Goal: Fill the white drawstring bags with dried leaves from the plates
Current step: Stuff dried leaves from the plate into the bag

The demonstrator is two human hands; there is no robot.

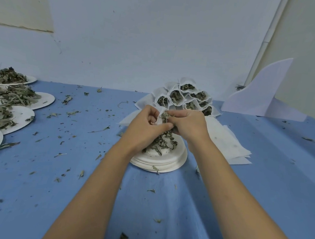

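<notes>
My left hand (145,126) pinches the mouth of a white drawstring bag (160,114) above a stack of white plates (175,161). My right hand (188,125) grips a bunch of dried leaves (165,117) at the bag's opening. More dried leaves (162,142) hang and lie heaped on the top plate beneath both hands. Behind my hands, several filled bags (185,96) stand piled together, their open tops showing leaves.
Several plates of dried leaves (17,97) line the left side of the blue table (68,168). Flat empty bags (228,145) lie to the right of the stack. Leaf crumbs are scattered over the cloth. A white foam board (261,95) leans at the back right.
</notes>
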